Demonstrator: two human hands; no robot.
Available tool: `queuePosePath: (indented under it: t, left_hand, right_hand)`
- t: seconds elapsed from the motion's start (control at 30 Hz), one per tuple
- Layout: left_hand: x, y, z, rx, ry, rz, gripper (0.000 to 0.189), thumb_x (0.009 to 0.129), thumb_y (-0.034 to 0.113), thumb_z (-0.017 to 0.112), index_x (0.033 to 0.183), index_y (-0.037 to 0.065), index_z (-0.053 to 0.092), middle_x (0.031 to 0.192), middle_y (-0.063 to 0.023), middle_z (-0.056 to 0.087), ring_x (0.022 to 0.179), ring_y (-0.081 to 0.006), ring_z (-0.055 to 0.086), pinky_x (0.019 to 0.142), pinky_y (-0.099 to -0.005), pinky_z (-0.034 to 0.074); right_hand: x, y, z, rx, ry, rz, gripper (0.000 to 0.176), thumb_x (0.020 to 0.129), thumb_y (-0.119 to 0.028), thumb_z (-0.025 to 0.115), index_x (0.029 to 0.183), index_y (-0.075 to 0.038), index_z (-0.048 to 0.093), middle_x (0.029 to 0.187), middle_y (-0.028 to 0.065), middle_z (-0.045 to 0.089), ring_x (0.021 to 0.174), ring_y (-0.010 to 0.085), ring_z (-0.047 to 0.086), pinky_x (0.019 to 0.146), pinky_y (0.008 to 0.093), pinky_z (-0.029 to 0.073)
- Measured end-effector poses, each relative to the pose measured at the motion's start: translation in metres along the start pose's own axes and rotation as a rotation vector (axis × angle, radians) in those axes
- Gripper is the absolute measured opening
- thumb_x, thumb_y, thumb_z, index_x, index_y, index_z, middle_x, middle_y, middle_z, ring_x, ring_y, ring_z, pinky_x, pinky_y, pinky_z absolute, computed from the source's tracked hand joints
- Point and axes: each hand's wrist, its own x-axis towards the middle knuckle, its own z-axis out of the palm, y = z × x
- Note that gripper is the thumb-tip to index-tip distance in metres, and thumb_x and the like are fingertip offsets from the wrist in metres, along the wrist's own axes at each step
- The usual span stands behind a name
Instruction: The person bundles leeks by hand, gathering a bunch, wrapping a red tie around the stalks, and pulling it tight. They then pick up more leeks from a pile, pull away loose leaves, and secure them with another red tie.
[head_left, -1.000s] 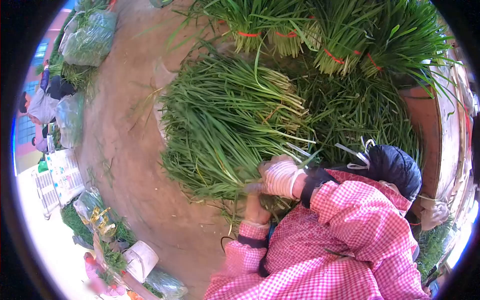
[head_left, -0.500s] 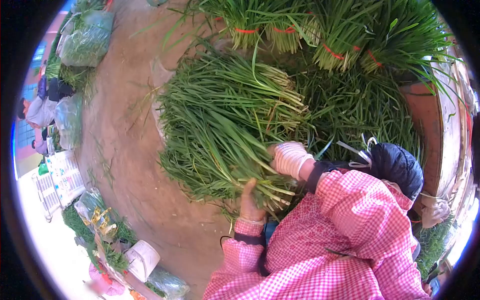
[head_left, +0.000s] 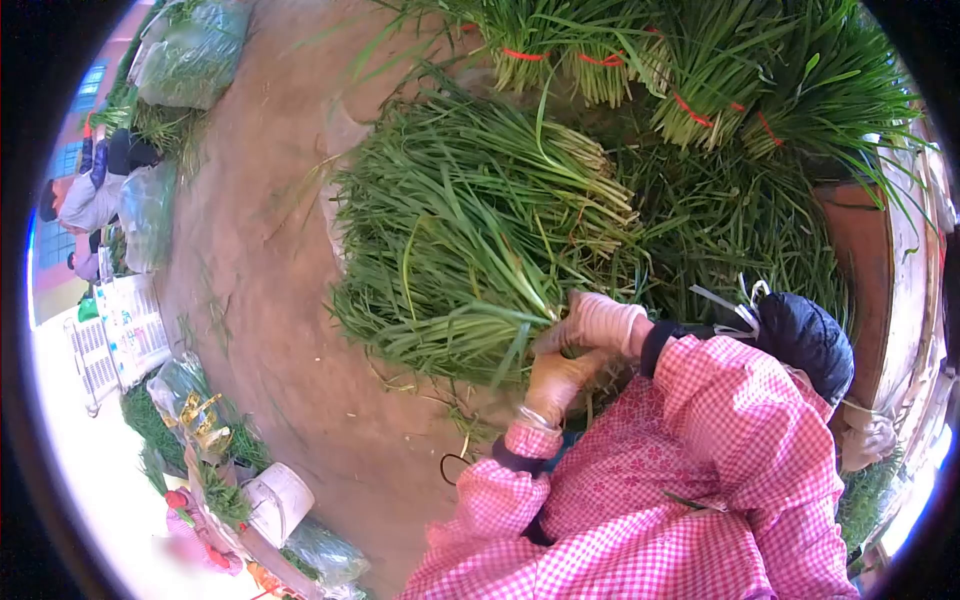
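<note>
A wide heap of loose garlic chives (head_left: 450, 220) lies on the floor before me, its leaves to the left and pale stem ends to the right. My right hand (head_left: 598, 325), in a pale glove, is closed on a bunch of chives (head_left: 520, 290) at its stem end, at the near edge of the heap. Just below it my left hand (head_left: 562, 385), also gloved, is closed at the same stem ends, against the right hand. Its fingertips are partly hidden. Leaves of the bunch fan out leftward over the heap.
Several chive bundles with red bands (head_left: 690, 110) stand at the back right. Loose leaves (head_left: 730, 220) cover the floor beside the heap. A wooden edge (head_left: 865, 260) runs along the right. To the left are plastic bags (head_left: 190, 60), a white crate (head_left: 130, 330), a bucket (head_left: 280, 500) and other people (head_left: 90, 205).
My left hand has moved from the lower leaves rightward to the stem ends, beside my right hand. The bunch is gathered more tightly at its base. The whole view has shifted slightly.
</note>
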Motion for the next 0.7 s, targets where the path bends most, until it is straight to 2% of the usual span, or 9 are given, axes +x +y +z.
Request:
queuePosePath:
  t: [0.07, 0.17, 0.33, 0.43, 0.57, 0.6, 0.63, 0.67, 0.7]
  left_hand:
    - [0.003, 0.006, -0.002, 0.028, 0.002, 0.205, 0.047, 0.078, 0.021, 0.068, 0.118, 0.001, 0.053, 0.112, -0.0075, 0.057, 0.101, -0.0184, 0.054, 0.090, -0.0328, 0.042]
    - [-0.009, 0.023, -0.024, -0.512, -0.217, 0.035, 0.055, 0.082, 0.027, 0.062, 0.128, 0.002, 0.043, 0.122, -0.0091, 0.051, 0.105, -0.0229, 0.054, 0.092, -0.0380, 0.042]
    - [-0.032, -0.006, -0.058, -0.887, -0.411, -0.229, 0.065, 0.085, 0.037, 0.057, 0.134, 0.000, 0.034, 0.130, -0.0202, 0.045, 0.107, -0.0289, 0.053, 0.087, -0.0401, 0.047]
    - [-0.022, -0.021, -0.057, -0.852, -0.246, -0.276, 0.057, 0.088, 0.037, 0.054, 0.128, -0.001, 0.040, 0.120, -0.0186, 0.053, 0.099, -0.0276, 0.058, 0.083, -0.0367, 0.050]
    - [0.004, -0.011, -0.036, -1.098, -0.138, -0.196, 0.069, 0.084, 0.056, 0.052, 0.124, 0.001, 0.044, 0.113, -0.0171, 0.055, 0.105, -0.0252, 0.053, 0.089, -0.0438, 0.044]
    - [0.018, -0.017, -0.030, -1.015, -0.187, -0.110, 0.083, 0.082, 0.068, 0.042, 0.135, 0.004, 0.034, 0.125, -0.0168, 0.048, 0.120, -0.0341, 0.039, 0.101, -0.0483, 0.032]
    - [0.026, -0.008, -0.029, -1.143, -0.114, -0.284, 0.074, 0.085, 0.063, 0.042, 0.135, 0.008, 0.035, 0.126, -0.0147, 0.048, 0.119, -0.0295, 0.042, 0.101, -0.0441, 0.034]
    - [0.031, -0.001, -0.026, -0.998, -0.045, -0.107, 0.069, 0.085, 0.059, 0.047, 0.132, 0.008, 0.040, 0.124, -0.0113, 0.050, 0.115, -0.0253, 0.046, 0.098, -0.0421, 0.038]
    - [0.034, 0.003, -0.022, -0.847, 0.018, 0.057, 0.064, 0.086, 0.055, 0.051, 0.129, 0.008, 0.044, 0.122, -0.0079, 0.053, 0.112, -0.0211, 0.049, 0.094, -0.0401, 0.041]
  right_hand:
    - [-0.004, 0.022, 0.009, 0.065, 0.122, -0.088, 0.052, 0.072, -0.006, 0.058, 0.119, -0.027, 0.058, 0.108, -0.0024, 0.064, 0.075, 0.0215, 0.062, 0.064, 0.0321, 0.045]
    - [-0.012, 0.024, -0.019, 0.381, 0.200, -0.114, 0.043, 0.072, -0.007, 0.062, 0.115, -0.014, 0.061, 0.111, 0.0071, 0.063, 0.093, 0.0239, 0.063, 0.081, 0.0303, 0.050]
    - [-0.024, 0.033, -0.012, 1.207, 0.200, 0.260, 0.031, 0.083, -0.008, 0.056, 0.114, -0.008, 0.062, 0.115, 0.0071, 0.062, 0.105, 0.0175, 0.058, 0.093, 0.0304, 0.045]
    - [-0.021, 0.025, -0.030, 1.463, 0.150, 0.546, 0.028, 0.087, -0.009, 0.052, 0.112, -0.005, 0.063, 0.116, 0.0067, 0.061, 0.110, 0.0168, 0.056, 0.097, 0.0311, 0.042]
    - [-0.019, 0.013, -0.042, 1.493, 0.107, 0.588, 0.030, 0.084, -0.017, 0.060, 0.112, -0.006, 0.063, 0.114, 0.0060, 0.063, 0.104, 0.0143, 0.058, 0.089, 0.0285, 0.045]
    - [-0.021, 0.024, -0.036, 0.858, 0.150, 0.230, 0.030, 0.082, -0.020, 0.064, 0.110, -0.008, 0.064, 0.109, 0.0063, 0.065, 0.096, 0.0127, 0.061, 0.085, 0.0272, 0.047]
    - [-0.008, 0.002, -0.061, 0.799, 0.119, 0.494, 0.033, 0.080, -0.024, 0.066, 0.109, -0.008, 0.064, 0.104, 0.0063, 0.067, 0.091, 0.0133, 0.063, 0.082, 0.0279, 0.048]
    - [-0.008, 0.018, -0.025, 0.525, -0.043, 0.352, 0.044, 0.074, -0.034, 0.070, 0.108, -0.006, 0.064, 0.103, 0.0100, 0.067, 0.092, 0.0173, 0.063, 0.082, 0.0300, 0.049]
    - [0.006, -0.001, -0.038, 0.804, -0.073, 0.844, 0.056, 0.066, -0.041, 0.074, 0.108, -0.005, 0.063, 0.103, 0.0141, 0.066, 0.093, 0.0213, 0.063, 0.083, 0.0309, 0.049]
